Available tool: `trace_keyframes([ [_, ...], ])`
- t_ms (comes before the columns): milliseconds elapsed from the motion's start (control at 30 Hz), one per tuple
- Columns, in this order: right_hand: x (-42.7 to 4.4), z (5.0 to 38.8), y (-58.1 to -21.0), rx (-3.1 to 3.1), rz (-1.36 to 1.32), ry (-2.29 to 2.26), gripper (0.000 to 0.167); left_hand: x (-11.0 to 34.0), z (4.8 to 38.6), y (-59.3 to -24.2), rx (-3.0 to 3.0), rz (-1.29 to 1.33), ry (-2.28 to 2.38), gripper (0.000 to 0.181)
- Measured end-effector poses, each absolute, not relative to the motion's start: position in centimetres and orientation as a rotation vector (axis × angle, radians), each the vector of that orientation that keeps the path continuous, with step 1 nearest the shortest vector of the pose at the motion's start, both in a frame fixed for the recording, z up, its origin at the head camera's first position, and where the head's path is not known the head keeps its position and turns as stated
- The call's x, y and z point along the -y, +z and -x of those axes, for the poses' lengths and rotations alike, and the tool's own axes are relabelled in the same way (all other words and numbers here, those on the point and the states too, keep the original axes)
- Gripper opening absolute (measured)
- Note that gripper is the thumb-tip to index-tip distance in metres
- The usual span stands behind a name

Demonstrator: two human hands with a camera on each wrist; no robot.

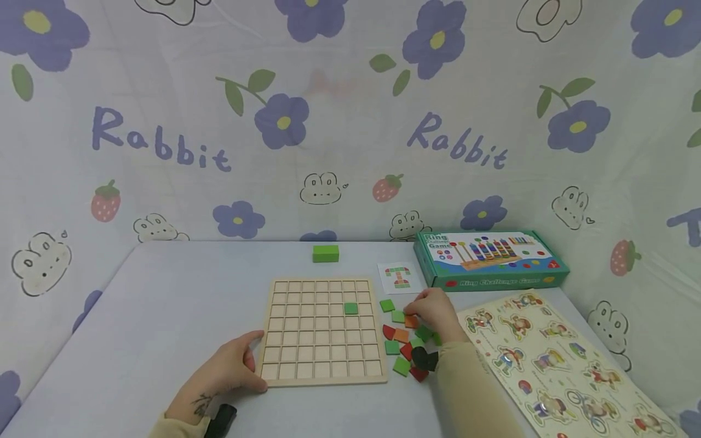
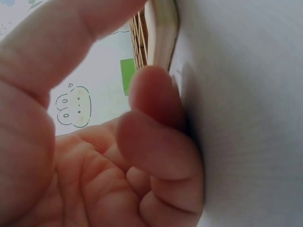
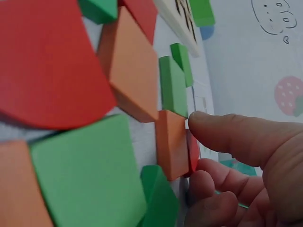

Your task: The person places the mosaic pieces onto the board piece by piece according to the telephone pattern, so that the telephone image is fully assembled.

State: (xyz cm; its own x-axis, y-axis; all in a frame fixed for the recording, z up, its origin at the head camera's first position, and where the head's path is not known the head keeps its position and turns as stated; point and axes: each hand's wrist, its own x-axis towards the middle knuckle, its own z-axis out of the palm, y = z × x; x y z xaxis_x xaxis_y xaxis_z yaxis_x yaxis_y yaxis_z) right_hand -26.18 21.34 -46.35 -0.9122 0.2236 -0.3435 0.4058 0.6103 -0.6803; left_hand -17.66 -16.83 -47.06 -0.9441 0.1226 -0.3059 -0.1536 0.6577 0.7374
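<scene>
The right hand (image 1: 436, 313) pinches a red tile (image 3: 193, 152) beside an orange tile (image 3: 171, 144), right of the wooden grid board (image 1: 323, 353) whose near-left corner the left hand (image 1: 232, 362) grips; likely light and stiff, it suits an edge hold.

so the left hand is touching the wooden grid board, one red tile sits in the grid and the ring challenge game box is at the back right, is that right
Not quite: the tile in the grid is green, not red, as the head view shows. The left hand touching the wooden grid board and the Ring Challenge Game box at the back right are correct.
</scene>
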Motion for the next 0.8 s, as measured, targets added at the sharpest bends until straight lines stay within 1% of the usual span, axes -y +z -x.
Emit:
trace_keyframes([
  [333, -21.1, 26.3, -46.37, -2.64, -0.553, -1.07, 0.027, 16.78, 17.61, -47.1, -2.556, 0.025, 1.164, 0.102],
  [567, -20.8, 26.25, -46.33, -2.662, -0.527, -0.97, 0.044, 16.72, 17.61, -47.1, -2.556, 0.017, 1.172, 0.102],
  [800, -20.79, 26.32, -46.17, -2.687, -0.524, -0.952, 0.035, 16.82, 17.6, -47.17, -2.568, 0.005, 1.164, 0.102],
])
